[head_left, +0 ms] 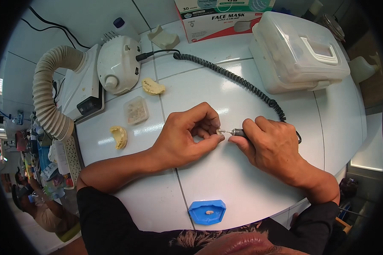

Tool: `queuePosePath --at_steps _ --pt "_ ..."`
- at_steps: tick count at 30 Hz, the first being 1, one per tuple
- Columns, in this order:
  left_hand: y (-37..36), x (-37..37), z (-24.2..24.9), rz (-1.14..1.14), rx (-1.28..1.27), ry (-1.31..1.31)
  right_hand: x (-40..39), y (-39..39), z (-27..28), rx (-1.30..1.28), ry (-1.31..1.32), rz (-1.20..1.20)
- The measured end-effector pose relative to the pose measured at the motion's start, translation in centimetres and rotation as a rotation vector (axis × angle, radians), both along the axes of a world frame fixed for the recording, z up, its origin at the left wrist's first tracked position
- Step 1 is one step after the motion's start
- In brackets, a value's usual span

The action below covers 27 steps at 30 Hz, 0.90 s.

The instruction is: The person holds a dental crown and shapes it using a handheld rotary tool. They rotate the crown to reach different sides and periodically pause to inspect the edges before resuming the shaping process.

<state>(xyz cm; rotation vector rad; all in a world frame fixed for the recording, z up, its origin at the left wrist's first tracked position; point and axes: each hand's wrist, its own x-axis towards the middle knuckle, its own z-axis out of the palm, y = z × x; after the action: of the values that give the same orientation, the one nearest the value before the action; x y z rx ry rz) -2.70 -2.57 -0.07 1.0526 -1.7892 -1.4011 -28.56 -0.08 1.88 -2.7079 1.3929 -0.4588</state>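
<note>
My left hand pinches a small pale piece between thumb and fingertips; it looks tooth-like and is partly hidden. My right hand is wrapped round a dark rotary handpiece, whose thin bit points left and meets the piece. A black coiled cord runs from behind the right hand to the white control unit. Closer to my body, a blue dish holds a small pinkish piece.
Left of my hands lie two yellowish dental casts, one upper and one lower, beside a clear box of small pieces. A ribbed hose arches at left. Behind stand a mask box and a lidded case. Another person sits far left.
</note>
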Motion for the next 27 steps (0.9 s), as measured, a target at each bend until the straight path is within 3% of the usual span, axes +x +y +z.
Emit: queuePosePath --at_steps 27 --pt "0.01 0.00 -0.01 -0.006 0.012 -0.010 0.02 -0.02 -0.01 0.013 0.017 0.008"
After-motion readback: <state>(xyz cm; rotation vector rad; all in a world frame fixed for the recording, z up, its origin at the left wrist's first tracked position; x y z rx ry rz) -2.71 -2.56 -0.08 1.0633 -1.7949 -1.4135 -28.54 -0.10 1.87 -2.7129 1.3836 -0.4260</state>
